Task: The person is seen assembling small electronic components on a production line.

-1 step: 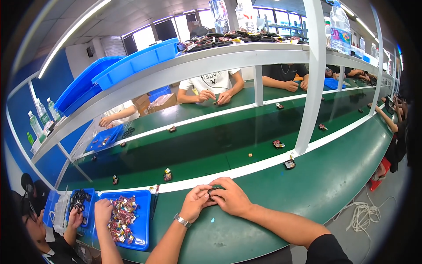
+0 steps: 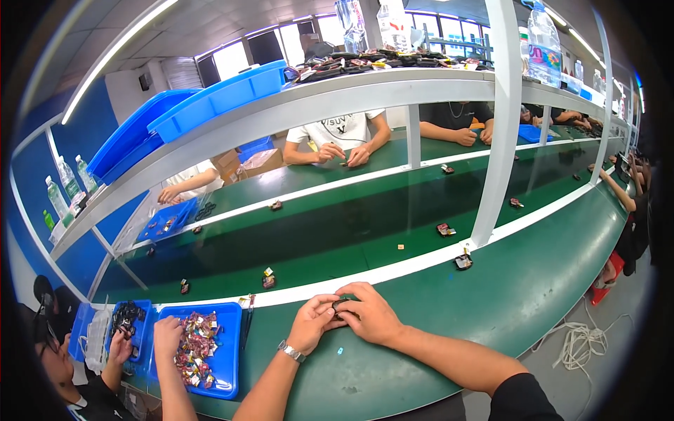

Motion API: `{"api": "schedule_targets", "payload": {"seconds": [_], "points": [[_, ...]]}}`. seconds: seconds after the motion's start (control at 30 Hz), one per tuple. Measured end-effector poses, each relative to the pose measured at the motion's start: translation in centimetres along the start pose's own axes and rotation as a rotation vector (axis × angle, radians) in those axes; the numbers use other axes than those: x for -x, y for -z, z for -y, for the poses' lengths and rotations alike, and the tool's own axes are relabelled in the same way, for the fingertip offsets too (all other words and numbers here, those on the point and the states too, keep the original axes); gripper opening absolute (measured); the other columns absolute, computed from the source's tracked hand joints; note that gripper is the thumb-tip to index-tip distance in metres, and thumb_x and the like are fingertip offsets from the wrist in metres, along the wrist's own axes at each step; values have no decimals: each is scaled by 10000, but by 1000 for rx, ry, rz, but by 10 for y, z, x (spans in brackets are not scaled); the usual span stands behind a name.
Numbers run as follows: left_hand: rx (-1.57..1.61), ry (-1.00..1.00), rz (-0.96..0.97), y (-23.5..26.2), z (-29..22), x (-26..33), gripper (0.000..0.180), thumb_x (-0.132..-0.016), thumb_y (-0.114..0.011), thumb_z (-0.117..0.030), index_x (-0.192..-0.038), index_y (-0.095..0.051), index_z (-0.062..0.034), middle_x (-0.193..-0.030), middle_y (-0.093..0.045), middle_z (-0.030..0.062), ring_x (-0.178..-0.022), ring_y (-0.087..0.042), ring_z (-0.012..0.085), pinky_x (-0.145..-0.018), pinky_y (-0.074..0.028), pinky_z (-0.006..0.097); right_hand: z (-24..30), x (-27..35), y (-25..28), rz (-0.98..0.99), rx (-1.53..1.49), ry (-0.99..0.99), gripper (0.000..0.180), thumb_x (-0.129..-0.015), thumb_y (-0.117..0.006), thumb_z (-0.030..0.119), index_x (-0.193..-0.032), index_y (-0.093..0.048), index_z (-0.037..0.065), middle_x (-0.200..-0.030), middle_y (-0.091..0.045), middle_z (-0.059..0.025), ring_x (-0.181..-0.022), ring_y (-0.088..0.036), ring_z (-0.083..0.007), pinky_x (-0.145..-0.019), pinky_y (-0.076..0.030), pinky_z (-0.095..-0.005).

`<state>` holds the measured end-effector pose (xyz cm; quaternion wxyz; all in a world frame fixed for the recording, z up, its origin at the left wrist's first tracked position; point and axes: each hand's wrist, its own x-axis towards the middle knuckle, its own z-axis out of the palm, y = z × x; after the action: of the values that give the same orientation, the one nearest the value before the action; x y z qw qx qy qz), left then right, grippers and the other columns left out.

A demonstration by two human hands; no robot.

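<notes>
Both hands meet over the green work surface (image 2: 421,330), close to its white rail. My left hand (image 2: 313,321), with a silver watch on its wrist, pinches a small black plastic part (image 2: 338,306) from the left. From the right, the fingers of my right hand (image 2: 371,314) close round the same part and hide most of it. A small light-blue scrap (image 2: 340,351) lies on the surface just below my hands. To the right, by the post's foot, rests a black assembly (image 2: 463,262) with a pale label.
Left of me, a co-worker's hand (image 2: 168,334) reaches by a blue tray (image 2: 228,351) of small reddish, yellow-tagged parts. A smaller blue bin (image 2: 142,309) holds black parts. Beyond the rail, a dark green belt (image 2: 337,238) carries scattered assemblies. A white post (image 2: 497,140) supports the shelf overhead.
My hands keep the same pose on the black part. Loose pieces on the belt have shifted very slightly right, and the co-worker's hand by the tray has moved a little.
</notes>
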<state>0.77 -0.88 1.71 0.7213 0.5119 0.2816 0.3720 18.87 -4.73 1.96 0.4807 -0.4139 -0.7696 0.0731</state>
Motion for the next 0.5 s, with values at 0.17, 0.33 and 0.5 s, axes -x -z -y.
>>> {"api": "schedule_targets", "payload": {"seconds": [0.17, 0.33, 0.5], "points": [[12, 4, -5, 1, 0, -1, 256, -972, -492, -35, -1227, -486, -16, -1123, -645, 139, -1039, -641, 217, -910, -555, 383, 1, 2, -5, 20, -50, -163, 125, -794, -702, 73, -919, -709, 68, -1187, -596, -65, -1143, -516, -283, -922, -478, -372], [27, 2, -14, 1, 1, -2, 244, -975, -492, -37, -1218, -489, -16, -1111, -649, 139, -1035, -642, 216, -912, -555, 387, 2, 2, -5, 13, -71, -202, 128, -807, -691, 73, -934, -712, 68, -1184, -599, -63, -1149, -515, -283, -927, -475, -376], [-7, -40, -44, 4, 8, -1, 230, -977, -491, -32, -1206, -492, -11, -1105, -654, 139, -1024, -647, 215, -910, -553, 388, 7, 2, -9, -7, -94, -233, 137, -812, -686, 66, -946, -713, 63, -1180, -603, -66, -1150, -516, -284, -920, -479, -374]]}}
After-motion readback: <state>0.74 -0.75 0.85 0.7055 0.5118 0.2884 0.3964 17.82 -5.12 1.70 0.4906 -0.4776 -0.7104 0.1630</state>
